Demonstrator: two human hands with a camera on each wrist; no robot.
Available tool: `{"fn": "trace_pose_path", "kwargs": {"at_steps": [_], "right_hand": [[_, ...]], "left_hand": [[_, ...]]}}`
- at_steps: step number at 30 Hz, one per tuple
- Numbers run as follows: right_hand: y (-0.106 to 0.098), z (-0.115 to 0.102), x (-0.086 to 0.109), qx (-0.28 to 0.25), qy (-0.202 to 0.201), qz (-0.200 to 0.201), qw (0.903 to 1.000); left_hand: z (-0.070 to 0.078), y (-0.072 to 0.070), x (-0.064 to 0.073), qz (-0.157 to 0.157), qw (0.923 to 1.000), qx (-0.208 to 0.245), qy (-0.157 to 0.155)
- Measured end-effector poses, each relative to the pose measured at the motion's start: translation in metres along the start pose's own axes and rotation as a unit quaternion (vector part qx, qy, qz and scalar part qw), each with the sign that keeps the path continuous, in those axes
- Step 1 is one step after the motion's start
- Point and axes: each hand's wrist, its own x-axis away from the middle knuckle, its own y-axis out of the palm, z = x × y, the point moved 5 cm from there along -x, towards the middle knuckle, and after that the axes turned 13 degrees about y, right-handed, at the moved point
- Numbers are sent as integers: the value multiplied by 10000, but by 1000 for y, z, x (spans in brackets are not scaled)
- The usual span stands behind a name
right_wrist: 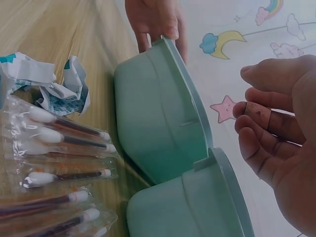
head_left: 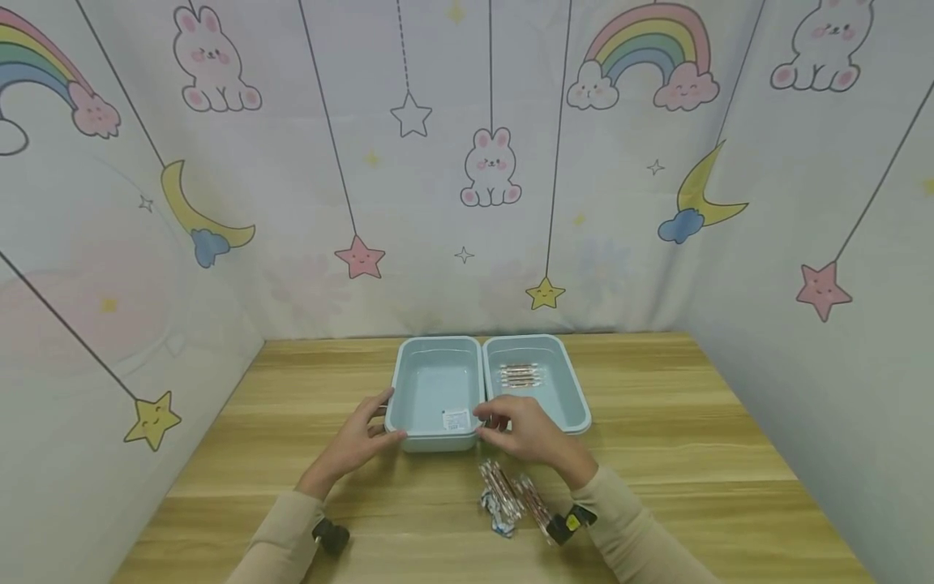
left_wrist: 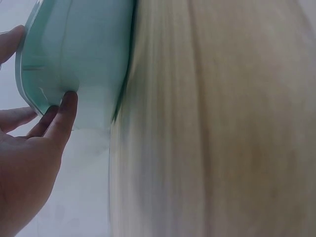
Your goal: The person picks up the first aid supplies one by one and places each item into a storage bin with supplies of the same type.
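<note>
Two pale blue plastic bins stand side by side at the back of the table. My left hand [head_left: 356,438] grips the front left corner of the left bin [head_left: 438,377], thumb at the rim and fingers against the outer wall. Over that bin's front right corner hovers my right hand [head_left: 533,430], its fingers loosely bent and holding nothing in the right wrist view. A bandage [right_wrist: 257,115] wraps one of its fingers. A white printed label [head_left: 456,419] lies inside the left bin. Several wrapped cotton swabs [head_left: 520,375] lie in a row in the right bin [head_left: 562,405].
In front of the bins, below my right forearm, lie more clear-wrapped cotton swabs [head_left: 502,489] and another group of them [head_left: 533,501]. A crumpled white and teal wrapper [right_wrist: 69,91] is beside them. A patterned curtain [head_left: 438,292] hangs behind the wooden table [head_left: 671,487].
</note>
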Motion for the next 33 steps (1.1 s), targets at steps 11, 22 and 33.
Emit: {"fn": "trace_pose_path", "kwargs": {"at_steps": [11,22,33], "right_hand": [[2,-3,7,-43,-28,-151,9999],[5,2,12,-47,-5,-165,9999],[4,3,16,-22,132,-225,9997]], "left_hand": [[-35,-1,0,120,9999,-78,56],[-38,-2,0,98,9999,-40,66],[-37,-1,-1,82,10000,5,50]]}}
